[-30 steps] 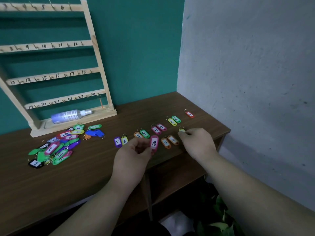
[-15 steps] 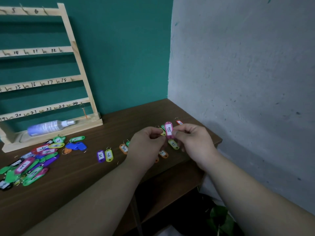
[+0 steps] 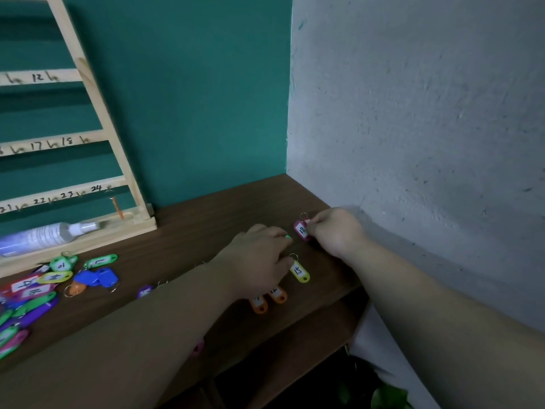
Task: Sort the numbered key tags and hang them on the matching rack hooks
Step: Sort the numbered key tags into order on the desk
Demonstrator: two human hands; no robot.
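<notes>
My right hand (image 3: 337,231) pinches the pink tag marked 18 (image 3: 301,230) just above the table's far right corner. My left hand (image 3: 259,262) lies palm down over the sorted row, fingers spread; a green tag tip (image 3: 288,237) shows at its fingertips, and I cannot tell if it grips anything. A yellow tag marked 15 (image 3: 299,271) and two orange tags (image 3: 267,299) lie beside it. The wooden rack (image 3: 118,149) with numbered hooks stands at the back left. A loose pile of coloured tags (image 3: 38,287) lies in front of it.
A clear spray bottle (image 3: 44,235) lies on the rack's base. The grey wall (image 3: 413,113) stands close on the right. The brown table (image 3: 206,219) ends at its front edge with an open shelf below; a green plant (image 3: 386,395) sits on the floor.
The pink tag 18 passed from my left hand to my right, which carried it towards the far right corner. My left hand dropped onto the sorted row. The view swung right.
</notes>
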